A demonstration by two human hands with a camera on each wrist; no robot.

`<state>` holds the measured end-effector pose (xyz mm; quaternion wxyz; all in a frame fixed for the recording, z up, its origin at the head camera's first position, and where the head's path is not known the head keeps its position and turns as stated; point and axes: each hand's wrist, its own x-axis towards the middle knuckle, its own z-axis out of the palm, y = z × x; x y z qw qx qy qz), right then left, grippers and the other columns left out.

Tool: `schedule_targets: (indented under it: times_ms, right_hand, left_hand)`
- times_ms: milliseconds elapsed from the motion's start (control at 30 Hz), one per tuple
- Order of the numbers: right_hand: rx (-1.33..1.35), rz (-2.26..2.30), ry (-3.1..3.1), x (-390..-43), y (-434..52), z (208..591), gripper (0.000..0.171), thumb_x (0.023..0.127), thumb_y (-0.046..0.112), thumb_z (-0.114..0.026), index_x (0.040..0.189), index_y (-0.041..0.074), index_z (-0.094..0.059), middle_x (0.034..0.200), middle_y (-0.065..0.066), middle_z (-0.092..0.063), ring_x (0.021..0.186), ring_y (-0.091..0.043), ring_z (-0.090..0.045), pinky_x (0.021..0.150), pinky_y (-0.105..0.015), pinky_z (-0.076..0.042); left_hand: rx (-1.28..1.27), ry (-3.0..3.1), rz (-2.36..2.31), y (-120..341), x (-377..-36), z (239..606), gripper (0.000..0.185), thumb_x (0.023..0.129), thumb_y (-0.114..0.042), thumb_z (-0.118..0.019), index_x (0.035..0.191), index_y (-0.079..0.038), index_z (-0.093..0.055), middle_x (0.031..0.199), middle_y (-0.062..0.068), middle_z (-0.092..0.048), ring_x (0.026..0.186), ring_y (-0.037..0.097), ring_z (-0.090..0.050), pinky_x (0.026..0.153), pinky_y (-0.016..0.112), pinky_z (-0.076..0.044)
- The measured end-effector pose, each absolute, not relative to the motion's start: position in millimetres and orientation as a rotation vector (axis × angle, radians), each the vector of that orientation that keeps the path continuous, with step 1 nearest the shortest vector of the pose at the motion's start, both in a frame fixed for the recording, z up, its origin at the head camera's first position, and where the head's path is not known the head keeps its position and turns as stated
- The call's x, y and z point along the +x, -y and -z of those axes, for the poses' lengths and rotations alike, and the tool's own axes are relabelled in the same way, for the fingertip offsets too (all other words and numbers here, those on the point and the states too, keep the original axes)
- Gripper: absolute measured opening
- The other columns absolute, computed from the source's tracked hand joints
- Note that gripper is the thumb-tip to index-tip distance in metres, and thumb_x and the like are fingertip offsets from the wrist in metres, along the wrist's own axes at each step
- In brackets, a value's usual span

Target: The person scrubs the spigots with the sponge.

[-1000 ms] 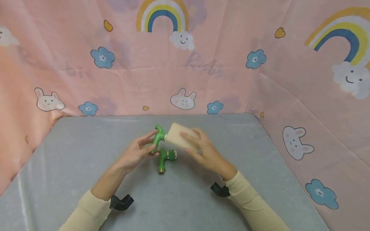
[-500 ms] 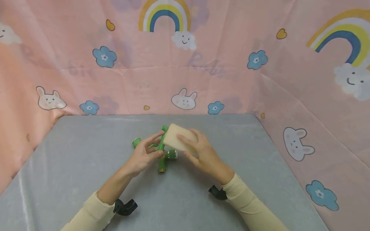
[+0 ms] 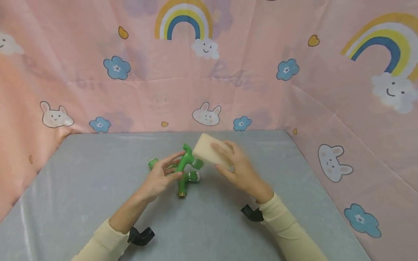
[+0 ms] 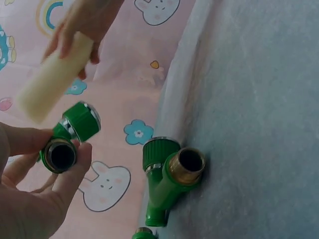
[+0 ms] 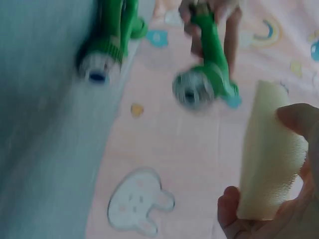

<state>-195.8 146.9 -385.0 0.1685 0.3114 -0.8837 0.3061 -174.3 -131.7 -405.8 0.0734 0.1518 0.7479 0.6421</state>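
Observation:
My left hand (image 3: 160,180) pinches a green tap (image 3: 186,161) by its threaded end, raised off the table. In the left wrist view the brass-rimmed opening of this tap (image 4: 62,155) lies between thumb and fingers. A cream sponge block (image 3: 209,149) is gripped by my right hand (image 3: 241,172), just right of the tap's round knob. The right wrist view shows a gap between the sponge (image 5: 269,154) and the held tap (image 5: 212,55). Below, a second green tap (image 3: 182,186) lies on the table. Part of another green tap (image 3: 152,163) shows behind my left hand.
The grey-covered table (image 3: 81,188) meets a pink printed curtain (image 3: 140,94) at its back and sides. A black curved piece sits at each wrist, one by the left sleeve (image 3: 141,236) and one by the right sleeve (image 3: 252,213).
The left hand has shifted slightly right and turned the tap. The sponge, which covered part of the tap half a second ago, has moved up and right, uncovering the knob.

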Motion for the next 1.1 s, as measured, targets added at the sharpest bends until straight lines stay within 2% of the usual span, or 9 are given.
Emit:
schedule_targets:
  times_ms: [200, 467, 567, 767, 933, 1100]
  right_hand:
    - [0.953, -0.935, 2.520, -191.2, -135.3, 384.5, 0.060, 0.096, 0.021, -0.067, 0.152, 0.027, -0.046, 0.146, -0.020, -0.044, 0.123, -0.036, -0.052, 0.084, -0.043, -0.054]
    - [0.789, -0.842, 2.673, -194.8, -152.6, 379.5, 0.056, 0.096, 0.019, -0.067, 0.150, 0.025, -0.051, 0.145, -0.024, -0.046, 0.116, -0.038, -0.055, 0.085, -0.051, -0.054]
    - [0.740, -0.849, 2.692, -194.9, -159.8, 378.0, 0.056, 0.097, 0.020, -0.066, 0.150, 0.025, -0.050, 0.145, -0.022, -0.047, 0.114, -0.036, -0.055, 0.085, -0.051, -0.053]
    - [0.943, -1.040, 2.619, -191.3, -155.1, 375.3, 0.058, 0.101, 0.022, -0.059, 0.156, 0.026, -0.039, 0.149, -0.018, -0.044, 0.114, -0.032, -0.055, 0.086, -0.045, -0.052]
    - [0.990, -1.090, 2.688, -189.8, -152.3, 376.2, 0.055, 0.103, 0.023, -0.056, 0.156, 0.029, -0.040, 0.151, -0.018, -0.041, 0.109, -0.030, -0.055, 0.082, -0.039, -0.051]
    - [0.919, -1.031, 2.800, -191.9, -164.6, 374.0, 0.053, 0.102, 0.021, -0.057, 0.153, 0.028, -0.046, 0.150, -0.018, -0.040, 0.110, -0.032, -0.055, 0.086, -0.043, -0.050]
  left_hand:
    - [0.627, -2.192, -1.945, 124.5, -172.8, 405.6, 0.061, 0.096, 0.009, -0.056, 0.154, 0.002, -0.036, 0.152, 0.033, -0.043, 0.125, 0.055, -0.055, 0.092, 0.027, -0.058]
    - [0.722, -2.323, -1.959, 129.3, -175.2, 408.7, 0.057, 0.095, 0.012, -0.057, 0.149, -0.002, -0.045, 0.151, 0.028, -0.045, 0.129, 0.054, -0.053, 0.096, 0.027, -0.057]
    - [0.743, -2.344, -1.946, 129.7, -173.9, 412.3, 0.057, 0.094, 0.014, -0.056, 0.149, -0.001, -0.046, 0.151, 0.026, -0.046, 0.129, 0.052, -0.054, 0.096, 0.026, -0.057]
    - [0.784, -2.305, -1.950, 126.7, -171.6, 413.3, 0.055, 0.096, 0.010, -0.057, 0.149, -0.003, -0.046, 0.154, 0.023, -0.044, 0.136, 0.049, -0.048, 0.096, 0.030, -0.058]
    - [0.758, -2.293, -2.048, 128.8, -173.2, 410.3, 0.056, 0.094, 0.011, -0.060, 0.147, 0.000, -0.048, 0.150, 0.025, -0.048, 0.129, 0.045, -0.055, 0.091, 0.028, -0.060]
    - [0.745, -2.353, -2.043, 133.7, -175.1, 409.9, 0.054, 0.091, 0.015, -0.060, 0.144, 0.004, -0.050, 0.146, 0.026, -0.053, 0.121, 0.039, -0.063, 0.089, 0.025, -0.061]
